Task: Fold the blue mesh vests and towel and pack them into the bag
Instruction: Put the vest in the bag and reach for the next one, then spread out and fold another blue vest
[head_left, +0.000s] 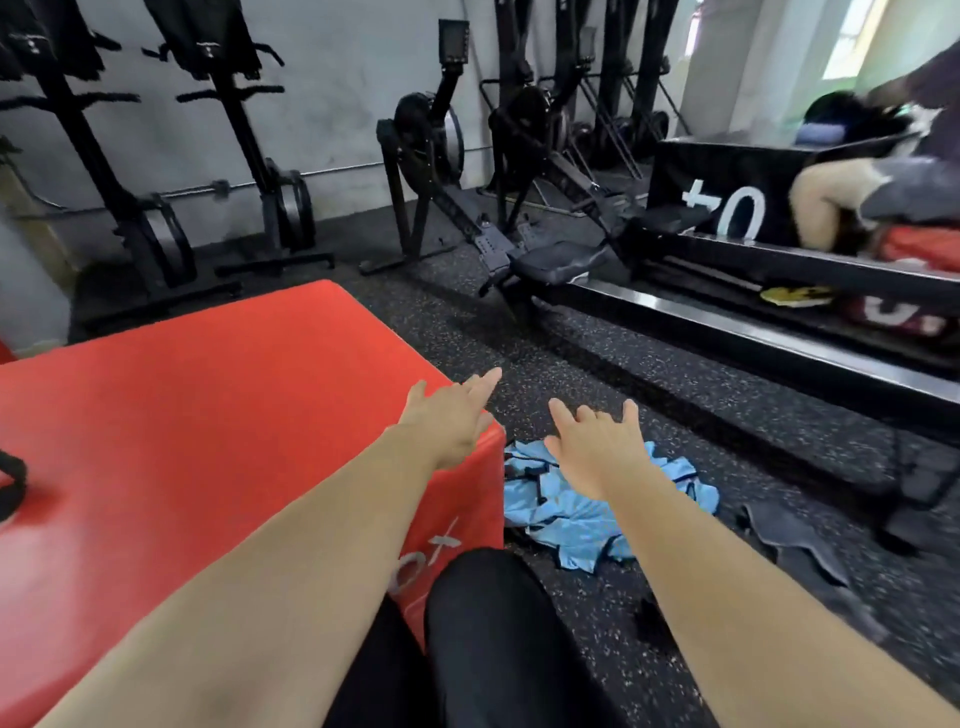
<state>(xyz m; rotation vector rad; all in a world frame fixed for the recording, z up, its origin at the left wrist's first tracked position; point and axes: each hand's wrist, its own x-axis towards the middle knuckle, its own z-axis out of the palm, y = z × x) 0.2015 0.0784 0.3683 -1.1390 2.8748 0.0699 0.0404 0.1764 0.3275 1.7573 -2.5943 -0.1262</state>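
A crumpled heap of light blue mesh vests with dark trim lies on the speckled black floor, just right of a red padded box. My right hand hovers over the heap with fingers spread and holds nothing. My left hand reaches forward above the red box's right corner, fingers straight and empty. A dark grey cloth, possibly the towel, lies flat on the floor right of the vests. A black strap at the left edge of the box may belong to a bag.
A rowing machine's long rail runs across the floor behind the vests. More black exercise machines stand along the grey wall. A black box with white lettering sits at the right, with another person's leg on it. My black-clad knee is below.
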